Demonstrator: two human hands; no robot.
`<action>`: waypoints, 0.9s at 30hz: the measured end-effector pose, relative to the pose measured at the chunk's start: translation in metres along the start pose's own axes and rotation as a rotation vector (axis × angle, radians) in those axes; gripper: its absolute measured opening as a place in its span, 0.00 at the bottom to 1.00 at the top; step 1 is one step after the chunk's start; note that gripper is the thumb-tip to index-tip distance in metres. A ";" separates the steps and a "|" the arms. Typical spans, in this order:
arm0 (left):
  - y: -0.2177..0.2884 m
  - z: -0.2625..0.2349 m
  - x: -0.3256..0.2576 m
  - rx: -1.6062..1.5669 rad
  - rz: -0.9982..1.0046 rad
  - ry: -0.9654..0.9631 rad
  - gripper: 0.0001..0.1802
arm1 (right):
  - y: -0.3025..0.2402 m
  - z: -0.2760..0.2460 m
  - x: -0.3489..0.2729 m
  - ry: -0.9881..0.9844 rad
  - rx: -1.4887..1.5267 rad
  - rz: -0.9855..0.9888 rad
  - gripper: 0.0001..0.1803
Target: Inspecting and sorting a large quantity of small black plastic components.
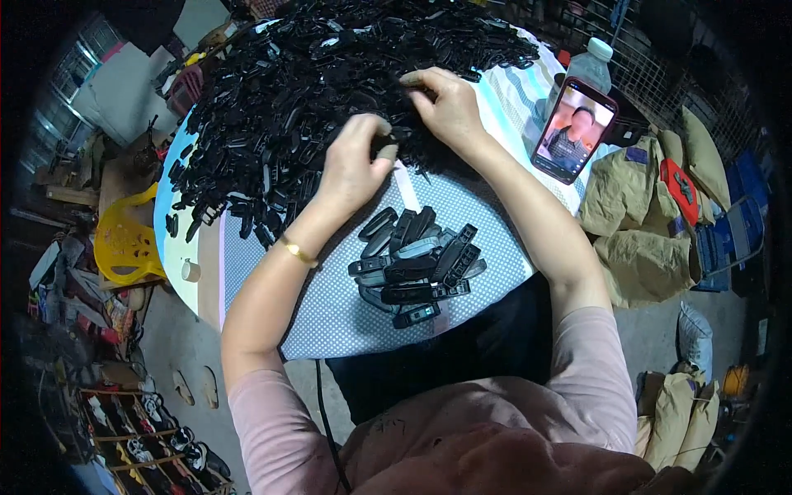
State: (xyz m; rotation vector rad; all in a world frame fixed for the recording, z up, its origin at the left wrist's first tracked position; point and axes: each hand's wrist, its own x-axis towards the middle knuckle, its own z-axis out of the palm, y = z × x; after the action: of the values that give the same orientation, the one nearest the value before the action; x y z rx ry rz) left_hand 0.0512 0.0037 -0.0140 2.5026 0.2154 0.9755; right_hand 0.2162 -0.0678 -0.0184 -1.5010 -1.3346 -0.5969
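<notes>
A large heap of small black plastic parts point(280, 99) covers the far side of a cloth-covered round table point(322, 318). My left hand point(351, 165) is at the heap's near edge, its fingers curled and the thumb close to the forefinger. Farther right, my right hand point(450, 107) reaches over the heap with thumb and forefinger bent toward each other. Whatever either hand pinches blends into the dark heap. Closer to me, between my forearms, lies a smaller pile of elongated black and grey plastic pieces point(417, 268), apart from the heap.
A lit phone point(575, 129) leans against a clear bottle point(590, 66) at the table's right. A small round pale object point(190, 271) sits near the left edge. A yellow plastic chair point(128, 239) stands left, brown sacks point(648, 264) right, a shoe rack point(148, 437) lower left.
</notes>
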 end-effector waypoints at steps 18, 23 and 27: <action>-0.006 -0.048 -0.020 -0.590 -0.434 -0.164 0.16 | -0.054 -0.011 -0.015 -0.728 0.934 0.638 0.30; -0.007 -0.048 -0.022 -0.504 -0.492 -0.113 0.16 | -0.052 -0.017 -0.013 -0.697 0.841 0.649 0.31; -0.008 -0.040 -0.025 -0.493 -0.447 -0.143 0.16 | -0.053 -0.012 -0.018 -0.820 0.766 0.580 0.21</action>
State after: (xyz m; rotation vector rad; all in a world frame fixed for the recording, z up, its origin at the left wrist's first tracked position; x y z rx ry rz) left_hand 0.0062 0.0172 -0.0070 1.9446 0.4122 0.5763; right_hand 0.1646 -0.0925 -0.0111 -1.3811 -1.3583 0.9064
